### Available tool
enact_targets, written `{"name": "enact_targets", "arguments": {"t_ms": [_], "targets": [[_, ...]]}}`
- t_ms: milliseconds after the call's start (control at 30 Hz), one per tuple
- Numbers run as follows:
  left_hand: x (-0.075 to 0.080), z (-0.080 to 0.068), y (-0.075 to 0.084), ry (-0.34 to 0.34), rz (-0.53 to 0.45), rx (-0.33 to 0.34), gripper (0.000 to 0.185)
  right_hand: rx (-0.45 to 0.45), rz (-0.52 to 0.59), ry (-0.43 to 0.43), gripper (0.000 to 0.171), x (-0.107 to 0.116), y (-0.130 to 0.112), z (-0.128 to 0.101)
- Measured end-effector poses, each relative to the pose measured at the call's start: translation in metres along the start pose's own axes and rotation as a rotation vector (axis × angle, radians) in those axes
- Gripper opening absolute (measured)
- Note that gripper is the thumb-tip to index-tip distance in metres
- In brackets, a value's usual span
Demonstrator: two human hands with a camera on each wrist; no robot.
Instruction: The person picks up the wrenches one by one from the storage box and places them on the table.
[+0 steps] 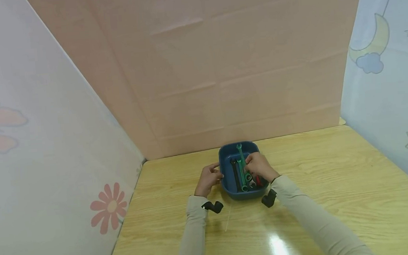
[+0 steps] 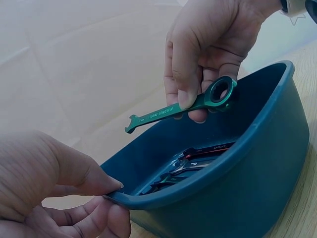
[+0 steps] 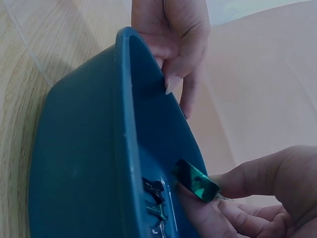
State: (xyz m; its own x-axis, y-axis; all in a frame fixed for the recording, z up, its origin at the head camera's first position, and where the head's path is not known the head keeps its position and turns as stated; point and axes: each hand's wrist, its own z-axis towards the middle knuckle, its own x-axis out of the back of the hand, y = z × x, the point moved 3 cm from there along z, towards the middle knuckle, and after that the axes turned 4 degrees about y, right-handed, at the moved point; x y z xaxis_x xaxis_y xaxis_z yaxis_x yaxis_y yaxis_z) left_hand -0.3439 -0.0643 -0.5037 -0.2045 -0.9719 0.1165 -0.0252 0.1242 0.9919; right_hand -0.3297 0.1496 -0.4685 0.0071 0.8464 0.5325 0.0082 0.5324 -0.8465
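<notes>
From the head camera, a dark blue tub sits on the wooden table near the middle of the frame, a bit below center. The left hand is at the tub's left edge, with its fingers curled onto the rim. The right hand is over the right half of the tub. A green wrench pokes out from under that hand and points up toward the far rim. More wrenches, one black and one green, lie in the tub just left of the right hand.

From the left wrist camera, the left hand fills the lower left corner. Its thumb and fingers pinch the tub's rim. At the top of the frame the right hand holds the green wrench up above the tub, thumb on top and fingers under, close to its ring end. The open end points to the left. Other wrenches lie down inside the tub, below it.

From the right wrist camera, the right hand is in the lower right corner, fingers curled round the shiny green wrench, just beside the tub wall. The left hand is at the top, gripping the rim
</notes>
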Motion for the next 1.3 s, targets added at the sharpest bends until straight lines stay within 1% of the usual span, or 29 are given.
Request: {"name": "enact_targets", "arguments": {"t_ms": [133, 267, 367, 467, 567, 700, 800, 900, 967, 1067, 1233, 1267, 1300], "targets": [[0.001, 0.000, 0.000, 0.002, -0.001, 0.007, 0.060, 0.021, -0.012, -0.008, 0.018, 0.002, 0.000, 0.001], [0.001, -0.001, 0.003, -0.010, -0.001, 0.016, 0.060, 0.015, -0.009, -0.018, 0.024, 0.003, 0.001, 0.001], [0.001, -0.006, 0.012, -0.020, -0.002, 0.016, 0.060, 0.011, -0.012, -0.016, 0.022, 0.004, 0.001, 0.001], [0.001, -0.015, 0.024, -0.025, -0.002, 0.017, 0.060, -0.005, -0.005, -0.014, 0.019, 0.007, 0.000, 0.000], [0.000, -0.020, 0.028, -0.009, -0.003, 0.002, 0.060, -0.017, 0.003, -0.014, 0.019, 0.009, 0.000, 0.001], [-0.002, -0.020, 0.026, 0.007, 0.004, -0.015, 0.060, -0.012, -0.016, 0.001, 0.018, 0.012, 0.002, 0.003], [-0.002, -0.017, 0.023, 0.003, 0.013, 0.002, 0.060, -0.002, -0.024, 0.006, 0.017, 0.015, 0.003, 0.004], [-0.001, -0.011, 0.015, -0.003, 0.013, 0.021, 0.059, -0.001, -0.022, 0.001, 0.018, 0.017, 0.003, 0.004], [-0.001, -0.005, 0.007, 0.002, 0.013, 0.021, 0.059, -0.003, -0.023, 0.002, 0.019, 0.019, 0.003, 0.004], [-0.001, 0.000, 0.000, 0.011, 0.013, 0.019, 0.059, -0.006, -0.026, 0.006, 0.018, 0.021, 0.004, 0.004], [0.000, -0.001, -0.001, 0.013, 0.004, 0.020, 0.060, -0.007, -0.030, 0.007, 0.013, 0.024, 0.005, 0.005], [0.000, -0.004, 0.004, 0.009, 0.004, 0.021, 0.060, -0.006, -0.033, 0.006, 0.013, 0.024, 0.006, 0.005], [0.001, -0.004, 0.005, 0.005, 0.004, 0.023, 0.060, -0.011, -0.032, 0.007, 0.013, 0.025, 0.005, 0.005]]}}
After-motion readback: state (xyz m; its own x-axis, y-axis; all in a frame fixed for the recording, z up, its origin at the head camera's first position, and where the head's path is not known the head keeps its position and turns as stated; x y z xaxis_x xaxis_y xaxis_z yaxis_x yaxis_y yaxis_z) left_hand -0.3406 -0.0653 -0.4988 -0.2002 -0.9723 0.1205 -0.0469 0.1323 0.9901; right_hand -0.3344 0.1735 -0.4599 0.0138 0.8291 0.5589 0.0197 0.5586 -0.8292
